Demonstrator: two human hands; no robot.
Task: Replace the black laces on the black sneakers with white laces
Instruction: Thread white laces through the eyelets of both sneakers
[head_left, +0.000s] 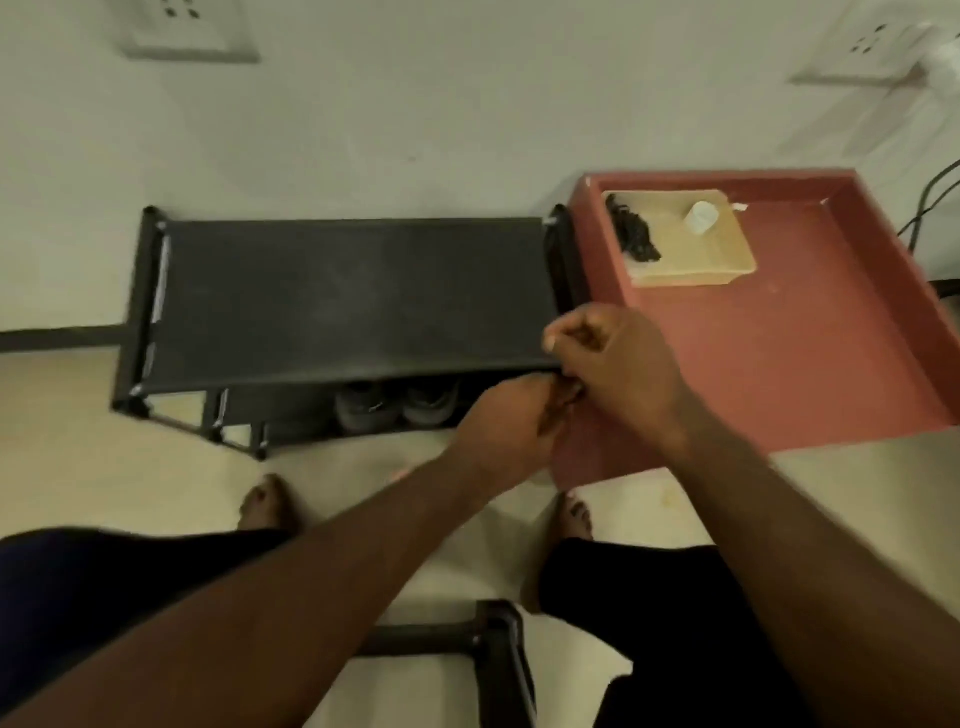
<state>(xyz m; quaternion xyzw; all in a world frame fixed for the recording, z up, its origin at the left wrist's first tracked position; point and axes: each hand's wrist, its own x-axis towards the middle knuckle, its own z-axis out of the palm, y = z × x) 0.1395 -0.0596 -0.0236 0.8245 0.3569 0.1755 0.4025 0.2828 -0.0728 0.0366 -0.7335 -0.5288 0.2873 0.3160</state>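
Note:
My left hand (506, 423) and my right hand (610, 371) meet in the air in front of the right end of the black shoe rack (343, 296). The right hand's fingers are curled over the left hand's fingertips, and I see nothing held between them. The left hand's fingers are hidden. A bundle of black laces (634, 234) lies in a shallow wooden tray (727, 260) on the red table (779, 353). A pair of dark sneakers (397, 405) stands on the rack's lower shelf, toes toward me. No white laces are visible.
A small white cup-like object (701, 217) stands in the wooden tray. My bare feet (267, 501) are on the pale floor before the rack. A dark stool frame (493, 644) sits between my legs. Wall sockets and cables are at the far right.

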